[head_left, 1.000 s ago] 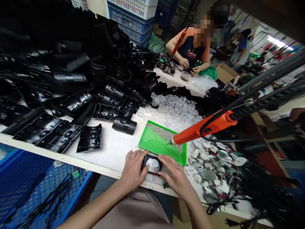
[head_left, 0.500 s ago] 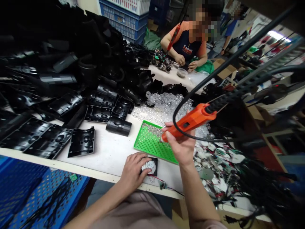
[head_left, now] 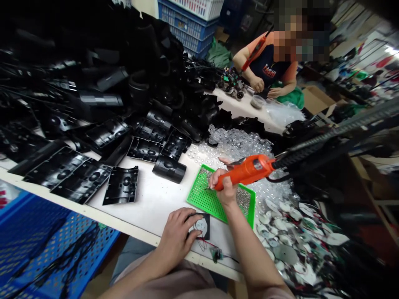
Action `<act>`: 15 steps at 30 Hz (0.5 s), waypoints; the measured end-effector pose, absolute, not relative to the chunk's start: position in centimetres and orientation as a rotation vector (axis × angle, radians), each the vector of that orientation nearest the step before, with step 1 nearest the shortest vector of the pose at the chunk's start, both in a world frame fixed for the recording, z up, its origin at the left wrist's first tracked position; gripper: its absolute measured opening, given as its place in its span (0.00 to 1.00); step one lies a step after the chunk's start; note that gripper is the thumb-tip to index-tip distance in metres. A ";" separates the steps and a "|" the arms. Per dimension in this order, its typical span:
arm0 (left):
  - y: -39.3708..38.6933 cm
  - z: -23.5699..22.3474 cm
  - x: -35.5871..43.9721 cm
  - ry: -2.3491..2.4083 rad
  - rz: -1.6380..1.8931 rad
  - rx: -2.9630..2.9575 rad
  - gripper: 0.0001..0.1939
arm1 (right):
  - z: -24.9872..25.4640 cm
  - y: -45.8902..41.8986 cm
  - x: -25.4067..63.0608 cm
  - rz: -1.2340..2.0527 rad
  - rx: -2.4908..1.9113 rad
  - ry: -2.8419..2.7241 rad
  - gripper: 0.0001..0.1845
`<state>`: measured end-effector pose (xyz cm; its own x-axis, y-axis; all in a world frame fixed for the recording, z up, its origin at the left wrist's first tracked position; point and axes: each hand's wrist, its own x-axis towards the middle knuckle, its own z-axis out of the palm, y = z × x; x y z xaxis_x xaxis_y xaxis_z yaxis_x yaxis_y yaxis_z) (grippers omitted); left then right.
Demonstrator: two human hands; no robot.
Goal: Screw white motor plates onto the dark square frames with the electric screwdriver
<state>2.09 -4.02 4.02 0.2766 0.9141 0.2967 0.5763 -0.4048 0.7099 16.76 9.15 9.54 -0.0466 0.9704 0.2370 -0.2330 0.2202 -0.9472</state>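
Note:
My right hand [head_left: 227, 192] is wrapped round an orange electric screwdriver [head_left: 254, 166], its tip pointing down left over a green perforated tray [head_left: 215, 211]. Small metal screws [head_left: 245, 199] lie in that tray. Below it, my left hand [head_left: 178, 230] grips the left side of a black square part with a white round disc [head_left: 202, 226] on the table, thumb and fingers bent over its edge. Thin red and dark wires run from this part to a small green circuit board [head_left: 216, 254] near the table's front edge.
Black curved plastic shells [head_left: 121, 185] lie at the left, below a big dark heap. Clear plastic lenses [head_left: 243, 141] are piled behind the tray, white wired discs [head_left: 286, 253] at the right. A co-worker [head_left: 268, 70] sits opposite. A blue crate [head_left: 102, 245] stands front left.
The view has shifted, so the scene sits further right. My right hand has turned the screwdriver flatter and brought its tip toward the tray's left part. My left hand stays on the black part.

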 end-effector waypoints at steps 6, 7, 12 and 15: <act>-4.1 4.0 2.1 1.345 0.965 2.064 0.13 | 7.5 9.0 16.4 1.221 -0.807 -1.250 0.23; -4.0 4.0 2.1 1.341 0.968 2.061 0.13 | 7.4 9.0 16.5 1.222 -0.807 -1.253 0.23; -4.0 4.1 2.1 1.336 0.962 2.049 0.13 | 7.5 9.0 16.4 1.236 -0.813 -1.257 0.24; -4.1 4.2 2.1 1.337 0.948 2.043 0.13 | 7.7 8.9 16.3 1.245 -0.798 -1.262 0.23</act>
